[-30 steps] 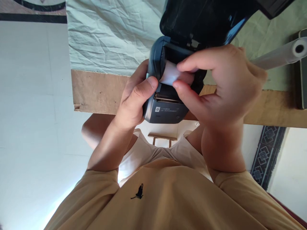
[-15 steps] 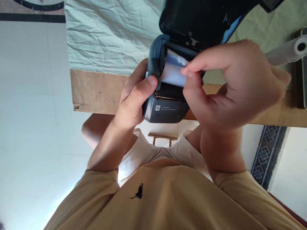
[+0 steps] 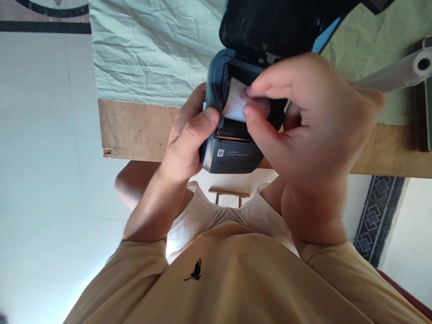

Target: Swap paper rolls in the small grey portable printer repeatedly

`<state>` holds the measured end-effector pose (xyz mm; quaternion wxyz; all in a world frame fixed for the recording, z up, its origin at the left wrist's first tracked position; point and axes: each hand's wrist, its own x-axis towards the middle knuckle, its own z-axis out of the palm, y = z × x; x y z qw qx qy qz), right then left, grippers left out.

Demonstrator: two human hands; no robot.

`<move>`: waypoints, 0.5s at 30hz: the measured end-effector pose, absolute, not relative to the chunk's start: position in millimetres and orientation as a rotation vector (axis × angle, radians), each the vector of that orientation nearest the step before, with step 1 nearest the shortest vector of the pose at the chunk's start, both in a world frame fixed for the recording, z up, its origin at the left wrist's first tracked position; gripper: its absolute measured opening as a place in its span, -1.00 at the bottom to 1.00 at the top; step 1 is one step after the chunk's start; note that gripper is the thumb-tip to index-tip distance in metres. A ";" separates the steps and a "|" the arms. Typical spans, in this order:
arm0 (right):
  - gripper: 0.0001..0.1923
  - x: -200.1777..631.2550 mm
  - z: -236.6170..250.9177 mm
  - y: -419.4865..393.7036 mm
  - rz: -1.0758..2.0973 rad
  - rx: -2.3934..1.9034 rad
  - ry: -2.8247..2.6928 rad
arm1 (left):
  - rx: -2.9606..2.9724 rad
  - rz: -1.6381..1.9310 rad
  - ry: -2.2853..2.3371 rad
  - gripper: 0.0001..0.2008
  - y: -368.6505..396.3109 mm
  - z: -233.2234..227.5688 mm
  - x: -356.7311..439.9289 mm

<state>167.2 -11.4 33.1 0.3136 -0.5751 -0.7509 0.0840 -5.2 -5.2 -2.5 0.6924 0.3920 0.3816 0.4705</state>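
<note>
A dark portable printer (image 3: 232, 157) with a Bluetooth mark on its front is held above the table's edge, its black lid (image 3: 266, 29) swung up. My left hand (image 3: 189, 135) is wrapped round its left side, thumb on the rim. Inside the bay lies white printer paper (image 3: 233, 104), curved as on a roll; its right part is hidden behind my fingers. My right hand (image 3: 310, 117) reaches over from the right. Its thumb and forefinger stand a little apart, with their tips at the paper, and the other fingers are mostly out of sight.
Pale green cloth (image 3: 145, 49) covers the wooden table (image 3: 135, 128), whose front edge is bare wood. At the right a translucent white tube (image 3: 394, 74) lies near a dark flat object (image 3: 424, 108). A small wooden stool (image 3: 228, 192) shows below.
My right thumb and forefinger have parted from a pinch at the paper's edge and moved left over it. The paper now looks more bent. My left hand keeps its grip on the printer.
</note>
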 end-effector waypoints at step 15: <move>-0.85 174.8 35.1 -10.5 0.350 -1.366 -1.895 | 1.015 1.078 0.861 -0.50 -4.2 -2.8 -0.4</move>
